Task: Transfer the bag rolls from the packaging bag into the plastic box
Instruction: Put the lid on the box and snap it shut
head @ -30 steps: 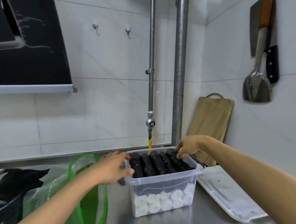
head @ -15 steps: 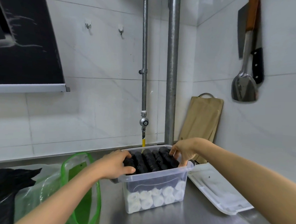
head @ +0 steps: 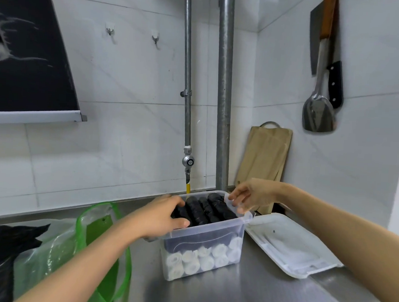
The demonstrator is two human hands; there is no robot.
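The clear plastic box [head: 202,244] is set toward the back of the steel worktop [head: 243,293], packed to the rim: white bag rolls [head: 201,260] below, black bag rolls [head: 204,209] on top. The left hand [head: 164,216] is laid over the black rolls at the left end, pressing, nothing gripped. The right hand [head: 249,196] is held at the box's far right corner, fingers bent; whether the rim is pinched cannot be told. The green-handled clear packaging bag [head: 47,253] is slumped at the worktop's left edge. Settling the top layer is judged the step in hand; next, the bag is to be checked for leftovers
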